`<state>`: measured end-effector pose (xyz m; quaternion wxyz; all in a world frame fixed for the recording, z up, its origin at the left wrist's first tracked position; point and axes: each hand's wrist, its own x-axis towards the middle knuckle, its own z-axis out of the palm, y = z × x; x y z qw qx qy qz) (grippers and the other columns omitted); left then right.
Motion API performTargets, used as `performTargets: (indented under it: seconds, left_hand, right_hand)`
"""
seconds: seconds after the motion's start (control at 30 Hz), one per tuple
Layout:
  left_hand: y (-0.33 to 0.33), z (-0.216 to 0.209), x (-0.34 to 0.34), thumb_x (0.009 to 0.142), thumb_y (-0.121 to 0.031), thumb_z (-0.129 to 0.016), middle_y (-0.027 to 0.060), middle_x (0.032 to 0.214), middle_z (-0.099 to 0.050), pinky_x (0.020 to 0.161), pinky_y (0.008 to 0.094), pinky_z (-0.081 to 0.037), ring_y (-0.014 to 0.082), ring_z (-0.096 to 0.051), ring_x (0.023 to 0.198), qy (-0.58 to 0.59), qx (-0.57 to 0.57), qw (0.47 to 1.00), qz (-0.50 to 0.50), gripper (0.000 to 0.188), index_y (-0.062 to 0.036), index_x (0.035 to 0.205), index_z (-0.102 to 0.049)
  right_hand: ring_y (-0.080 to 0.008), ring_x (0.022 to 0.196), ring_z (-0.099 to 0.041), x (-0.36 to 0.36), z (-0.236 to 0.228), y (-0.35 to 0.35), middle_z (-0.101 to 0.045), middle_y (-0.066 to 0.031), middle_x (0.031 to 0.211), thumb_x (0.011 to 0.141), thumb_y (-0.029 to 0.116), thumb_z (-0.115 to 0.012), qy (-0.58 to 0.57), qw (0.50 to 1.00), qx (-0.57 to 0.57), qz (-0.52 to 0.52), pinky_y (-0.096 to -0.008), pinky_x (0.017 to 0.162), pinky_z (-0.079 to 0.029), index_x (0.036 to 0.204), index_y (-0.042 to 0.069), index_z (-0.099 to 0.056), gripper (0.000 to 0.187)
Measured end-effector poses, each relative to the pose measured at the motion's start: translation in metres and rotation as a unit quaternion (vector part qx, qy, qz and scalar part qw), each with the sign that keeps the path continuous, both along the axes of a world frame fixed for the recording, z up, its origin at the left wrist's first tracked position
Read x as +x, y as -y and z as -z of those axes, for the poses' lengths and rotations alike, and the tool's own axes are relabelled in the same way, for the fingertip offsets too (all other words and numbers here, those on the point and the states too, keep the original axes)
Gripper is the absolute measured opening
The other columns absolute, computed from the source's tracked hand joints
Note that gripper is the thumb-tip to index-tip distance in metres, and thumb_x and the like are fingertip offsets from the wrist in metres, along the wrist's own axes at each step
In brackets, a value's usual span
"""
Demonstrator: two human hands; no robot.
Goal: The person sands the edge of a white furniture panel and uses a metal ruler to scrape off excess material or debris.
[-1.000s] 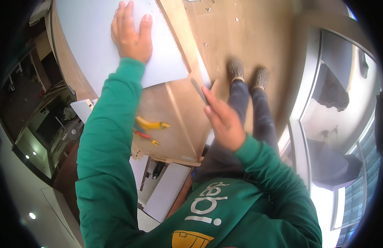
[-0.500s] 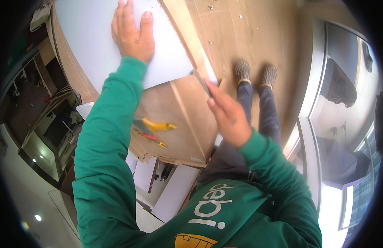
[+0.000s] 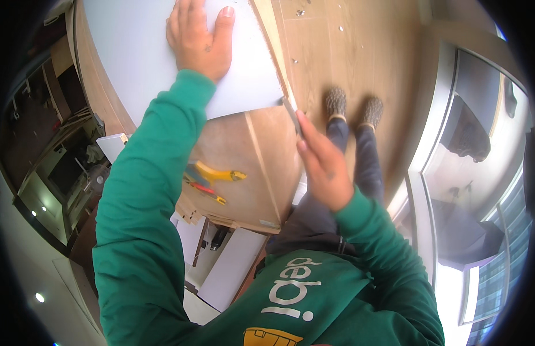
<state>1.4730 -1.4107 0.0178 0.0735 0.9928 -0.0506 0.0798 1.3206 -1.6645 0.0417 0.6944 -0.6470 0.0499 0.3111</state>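
My left hand lies flat on a white board, fingers stretched and thumb apart. The board rests on a wooden worktop. In my right hand is a flat grey metal file, gripped along its length with the fingers. Its far end meets the near right corner of the board, where the cut edge looks rough and brown. Most of the file's near end is hidden in my palm.
On the worktop lie a yellow-handled tool and a smaller red and yellow tool. Below stands an open compartment with white panels and a black tool. White scraps dot the wooden floor. A glass door is at right.
The whole view has shifted slightly, so the board and both hands appear a little to the right. The file has stayed at the board's corner, and the left hand remains pressed on the board.
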Motion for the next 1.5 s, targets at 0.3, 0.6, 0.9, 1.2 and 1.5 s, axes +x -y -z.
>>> performTargets:
  seconds: [0.3,0.6,0.9,1.2,1.5]
  left_hand:
    - [0.001,-0.004,0.000,0.102,-0.029,-0.052,0.0256,0.158,-0.035,0.121,0.0516,-0.021,0.0437,-0.032,0.144,-0.024,-0.007,1.000,-0.014,0.059,0.0016,0.151,-0.040]
    - [0.003,-0.002,0.000,0.102,-0.028,-0.051,0.0256,0.159,-0.034,0.122,0.0514,-0.021,0.0438,-0.030,0.146,-0.027,-0.002,0.999,-0.020,0.058,0.0010,0.151,-0.040]
    - [0.002,-0.002,0.000,0.102,-0.027,-0.052,0.0255,0.158,-0.035,0.121,0.0516,-0.022,0.0440,-0.032,0.145,-0.015,-0.003,1.000,-0.007,0.058,0.0017,0.150,-0.040]
    - [0.005,-0.005,0.001,0.103,-0.029,-0.049,0.0253,0.160,-0.032,0.123,0.0514,-0.019,0.0431,-0.028,0.147,-0.038,-0.002,0.999,-0.020,0.059,0.0018,0.152,-0.037]
    - [0.003,-0.003,0.001,0.102,-0.029,-0.049,0.0250,0.160,-0.032,0.123,0.0517,-0.018,0.0429,-0.027,0.148,-0.041,0.004,0.999,-0.029,0.060,0.0012,0.153,-0.036]
  right_hand:
    - [-0.0245,0.100,-0.064,0.005,-0.004,-0.009,-0.066,-0.0199,0.113,0.104,0.007,-0.052,-0.015,1.000,0.001,0.019,-0.0273,0.094,-0.047,0.148,0.002,-0.048,0.044]
    - [-0.0292,0.109,-0.066,0.010,-0.001,-0.015,-0.066,-0.0238,0.122,0.103,0.007,-0.053,0.005,0.999,0.000,0.037,-0.0303,0.098,-0.047,0.146,0.001,-0.050,0.044]
    - [-0.0321,0.107,-0.067,0.020,-0.001,-0.012,-0.067,-0.0239,0.117,0.103,0.008,-0.054,0.001,1.000,-0.003,0.018,-0.0319,0.096,-0.048,0.146,0.003,-0.050,0.044]
    - [-0.0317,0.100,-0.066,0.024,0.007,-0.014,-0.067,-0.0227,0.111,0.103,0.008,-0.055,0.009,0.999,0.017,0.031,-0.0319,0.092,-0.049,0.146,0.003,-0.050,0.044]
    - [-0.0297,0.099,-0.065,0.025,0.006,-0.010,-0.065,-0.0222,0.106,0.103,0.009,-0.056,-0.001,1.000,0.019,0.023,-0.0325,0.091,-0.049,0.146,0.005,-0.051,0.044]
